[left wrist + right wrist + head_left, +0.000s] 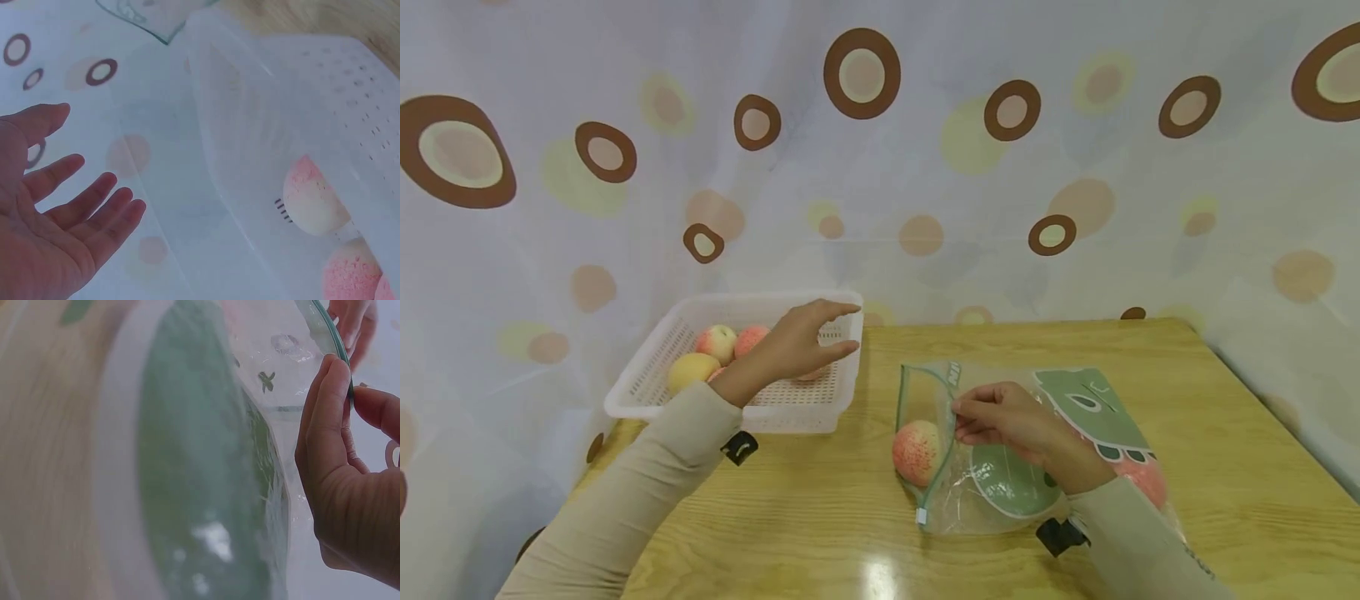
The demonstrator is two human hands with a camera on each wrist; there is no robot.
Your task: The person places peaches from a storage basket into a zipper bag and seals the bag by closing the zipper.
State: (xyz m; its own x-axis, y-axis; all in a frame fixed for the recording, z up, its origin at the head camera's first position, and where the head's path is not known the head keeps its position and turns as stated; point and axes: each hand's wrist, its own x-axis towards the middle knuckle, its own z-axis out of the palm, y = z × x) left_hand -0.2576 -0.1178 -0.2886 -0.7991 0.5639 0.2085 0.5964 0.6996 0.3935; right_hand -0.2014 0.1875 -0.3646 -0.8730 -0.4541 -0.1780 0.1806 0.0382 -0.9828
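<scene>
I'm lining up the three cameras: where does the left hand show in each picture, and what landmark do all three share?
Head: left hand, left of centre, over the white basket.
Left wrist: left hand, at the left edge.
Right wrist: left hand, partly cropped at top right, beyond the bag.
Shared landmark: the ring-patterned cloth.

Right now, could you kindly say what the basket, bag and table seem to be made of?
Basket: probably satin white plastic, given its moulded, perforated walls.
Bag: likely glossy clear plastic film, creased and see-through.
Table: wood or laminate, glossy, showing grain and reflection.
</scene>
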